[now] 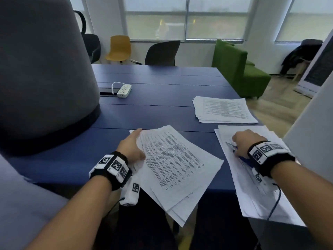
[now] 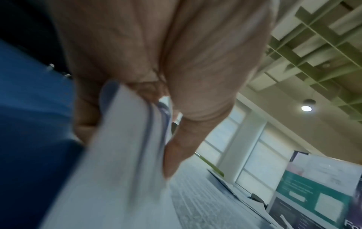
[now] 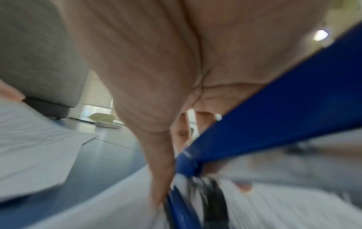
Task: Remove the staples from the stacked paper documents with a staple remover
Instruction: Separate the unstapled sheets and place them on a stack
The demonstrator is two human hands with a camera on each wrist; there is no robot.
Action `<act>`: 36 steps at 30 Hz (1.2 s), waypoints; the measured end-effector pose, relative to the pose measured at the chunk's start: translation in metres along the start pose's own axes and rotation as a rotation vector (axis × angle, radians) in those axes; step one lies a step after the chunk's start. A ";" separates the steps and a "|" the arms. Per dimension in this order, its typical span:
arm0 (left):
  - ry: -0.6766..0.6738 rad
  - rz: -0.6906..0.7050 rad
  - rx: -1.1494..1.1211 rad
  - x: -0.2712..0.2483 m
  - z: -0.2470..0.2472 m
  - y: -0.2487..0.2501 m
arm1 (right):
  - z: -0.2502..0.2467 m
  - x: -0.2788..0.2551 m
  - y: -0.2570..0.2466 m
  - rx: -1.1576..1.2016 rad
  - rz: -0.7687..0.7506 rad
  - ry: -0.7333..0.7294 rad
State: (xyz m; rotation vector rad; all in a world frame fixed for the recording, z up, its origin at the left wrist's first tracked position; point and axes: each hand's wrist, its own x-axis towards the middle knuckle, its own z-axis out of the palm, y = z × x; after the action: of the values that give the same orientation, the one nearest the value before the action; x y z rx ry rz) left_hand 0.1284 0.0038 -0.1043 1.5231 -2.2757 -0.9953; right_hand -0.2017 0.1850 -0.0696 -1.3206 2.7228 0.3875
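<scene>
The staple remover (image 1: pixel 234 148) sits gripped in the right hand (image 1: pixel 243 141); the left hand (image 1: pixel 130 147) pinches a fanned document (image 1: pixel 173 165), likely positioning its stapled corner next.

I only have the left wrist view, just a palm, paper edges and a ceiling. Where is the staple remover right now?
Observer: The right hand holds the blue staple remover over the paper pile at the table's right edge; its metal tip pokes out on the thumb side.
Operator: And the sheets I see, are they flat on the table?
Observer: No. The left hand grips the fanned stack by its left edge, and the stack's near corner overhangs the blue table.
Operator: Any other papers out there?
Observer: Yes, a third pile lies farther back on the right, untouched by either hand.
</scene>
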 end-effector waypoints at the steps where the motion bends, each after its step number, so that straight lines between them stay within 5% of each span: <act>1: 0.039 0.065 -0.041 -0.003 -0.002 -0.001 | -0.003 -0.002 -0.004 0.003 -0.022 0.039; 5: 0.141 0.350 -0.164 -0.018 -0.019 0.006 | -0.029 -0.024 -0.037 0.453 -0.275 0.227; 10: 0.115 0.545 -0.379 -0.050 -0.062 0.032 | -0.028 -0.052 -0.064 1.293 -0.429 0.094; 14: 0.251 0.663 -0.340 -0.063 -0.088 0.049 | -0.025 -0.065 -0.074 1.579 -0.526 0.220; 17: 0.502 0.587 -0.439 -0.059 -0.086 0.044 | -0.023 -0.078 -0.079 1.700 -0.527 0.364; 20: 0.406 0.390 -0.748 -0.068 -0.064 0.048 | -0.021 -0.092 -0.083 1.825 -0.525 0.462; 22: 0.332 0.431 -0.832 -0.073 -0.046 0.052 | -0.022 -0.101 -0.084 1.834 -0.505 0.485; 28: 0.536 0.552 -0.698 -0.092 -0.016 0.073 | -0.020 -0.112 -0.083 1.463 -0.346 0.597; 36: 0.611 0.525 -0.698 -0.106 0.006 0.082 | 0.004 -0.124 -0.090 1.615 -0.289 0.642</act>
State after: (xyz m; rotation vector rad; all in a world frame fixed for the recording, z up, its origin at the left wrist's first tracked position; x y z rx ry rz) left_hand 0.1119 0.1182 -0.0372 0.7334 -1.5239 -0.8664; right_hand -0.0540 0.2266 -0.0669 -1.1576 1.8192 -2.0005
